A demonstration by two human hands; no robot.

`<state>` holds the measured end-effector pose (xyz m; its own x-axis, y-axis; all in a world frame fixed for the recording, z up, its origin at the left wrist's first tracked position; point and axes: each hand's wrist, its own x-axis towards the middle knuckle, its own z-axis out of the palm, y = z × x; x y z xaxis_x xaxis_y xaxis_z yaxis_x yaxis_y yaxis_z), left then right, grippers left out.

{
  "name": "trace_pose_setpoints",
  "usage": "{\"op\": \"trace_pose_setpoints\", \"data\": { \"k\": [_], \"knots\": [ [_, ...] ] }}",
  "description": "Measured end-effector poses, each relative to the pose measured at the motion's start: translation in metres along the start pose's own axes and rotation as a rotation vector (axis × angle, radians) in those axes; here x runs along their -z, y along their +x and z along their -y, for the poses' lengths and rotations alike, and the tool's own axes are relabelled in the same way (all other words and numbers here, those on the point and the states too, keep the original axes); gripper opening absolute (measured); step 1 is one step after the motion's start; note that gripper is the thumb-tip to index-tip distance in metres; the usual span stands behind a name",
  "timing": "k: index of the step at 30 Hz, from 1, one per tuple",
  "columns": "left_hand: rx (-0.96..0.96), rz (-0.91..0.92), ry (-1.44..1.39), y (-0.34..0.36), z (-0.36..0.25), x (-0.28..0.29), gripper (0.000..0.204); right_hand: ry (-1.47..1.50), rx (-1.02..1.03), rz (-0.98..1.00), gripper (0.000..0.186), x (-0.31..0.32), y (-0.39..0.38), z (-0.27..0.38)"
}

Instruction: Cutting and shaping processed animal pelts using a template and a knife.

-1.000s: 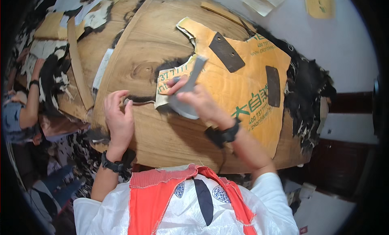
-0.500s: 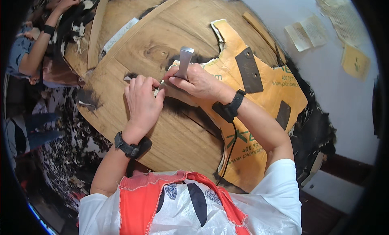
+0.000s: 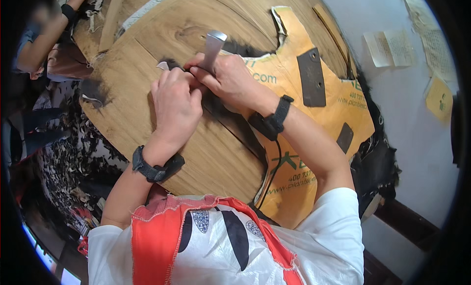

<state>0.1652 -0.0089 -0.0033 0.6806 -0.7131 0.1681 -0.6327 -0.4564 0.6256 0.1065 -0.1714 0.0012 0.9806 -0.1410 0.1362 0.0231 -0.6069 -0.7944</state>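
Protruding above the right hand (image 3: pixel 229 80), a flat grey metal tool (image 3: pixel 214 45) is standing nearly upright over the wooden surface (image 3: pixel 137 110), at the near-left end of the yellow paper sheet (image 3: pixel 331 110). The right hand is closing around the tool; its fingers are hiding the lower end, so any edge there is staying out of view. The left hand (image 3: pixel 179 102) is bunching its fingers directly beside the right; what they are pinching, if anything, is not showing.

Hazard 1: the fingertips of both hands are crowding together at the hidden end of the tool. If that end is carrying an edge, a slip could be cutting a left finger; the cause would be blocked sight and minimal clearance.

Hazard 2: dark fur (image 3: pixel 170 64) is lying just beyond the fingers, next to a small pale scrap (image 3: pixel 163 66). Loose hair could be masking a boundary and sending the tool off line.

Hazard 3: two dark slabs, an upper slab (image 3: pixel 311 86) and a lower slab (image 3: pixel 345 137), are resting on the sheet, but neither is bearing on the end near the hands. A sideways pull could be shifting or creasing that end.

Hazard 4: a black cable (image 3: pixel 278 160) is trailing from the right wrist strap (image 3: pixel 272 120) across the sheet and could be snagging an edge.
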Motion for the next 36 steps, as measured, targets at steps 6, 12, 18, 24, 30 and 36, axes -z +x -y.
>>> {"op": "trace_pose_setpoints", "data": {
  "k": [6,12,18,24,30,36],
  "knots": [
    [0.023,-0.014,-0.197,-0.004,-0.017,0.02,0.013,-0.052,0.014,0.255,0.016,0.033,-0.039,-0.005],
    [-0.018,-0.023,-0.299,-0.011,-0.023,0.024,0.013,-0.01,0.116,0.152,0.017,0.034,-0.058,-0.001],
    [-0.039,-0.133,-0.285,-0.025,-0.021,0.061,0.013,-0.006,0.214,0.263,0.019,0.046,-0.074,-0.003],
    [0.13,-0.177,0.204,-0.085,0.04,0.152,0.033,0.507,-0.185,0.122,0.04,0.079,-0.11,0.021],
    [-0.207,0.16,0.441,-0.065,0.065,0.136,0.072,0.737,-0.234,-0.408,0.053,0.109,-0.183,0.089],
    [0.185,-0.127,0.754,-0.057,0.199,0.148,0.066,0.317,-0.636,-0.843,0.033,0.095,-0.301,0.163]
  ]
}}
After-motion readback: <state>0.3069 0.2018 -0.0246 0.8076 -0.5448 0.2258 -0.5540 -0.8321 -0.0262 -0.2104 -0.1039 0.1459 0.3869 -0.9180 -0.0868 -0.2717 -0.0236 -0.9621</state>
